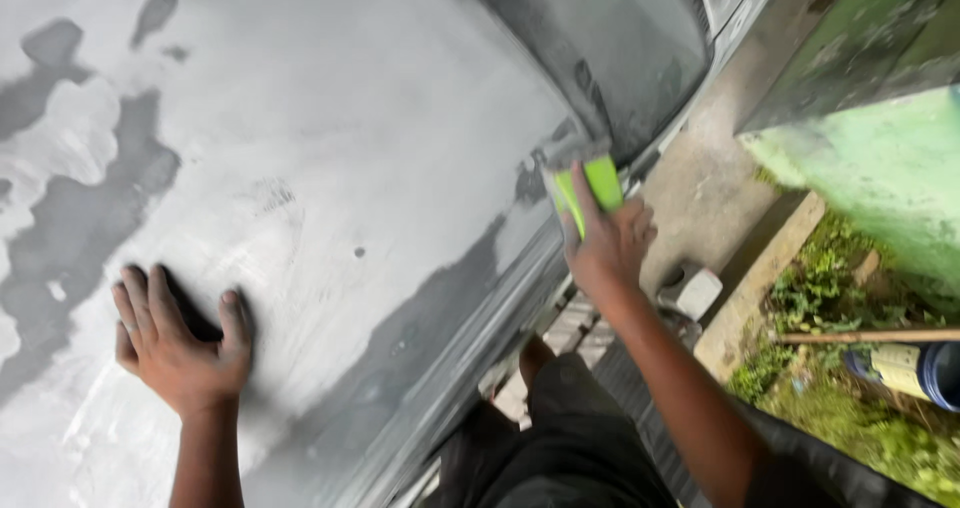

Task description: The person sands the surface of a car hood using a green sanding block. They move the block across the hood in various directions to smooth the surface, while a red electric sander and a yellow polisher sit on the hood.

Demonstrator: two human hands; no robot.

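Left hand is laid flat, fingers spread, on the grey panel. A green block is gripped by the right hand against the panel edge.

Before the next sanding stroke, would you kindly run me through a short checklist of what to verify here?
1. Right hand grips the green block: ok, fingers wrap over it.
2. Block sits flat on the panel: cannot tell, its face is hidden and blurred.
3. Left hand braces on the panel: ok, palm and spread fingers rest flat.
4. Left hand is apart from the block: ok, it lies well to the side.
5. Filler coverage is even: not ok, dark patches show through the pale grey.
6. Footing below: cannot tell, only a knee and kerb show.
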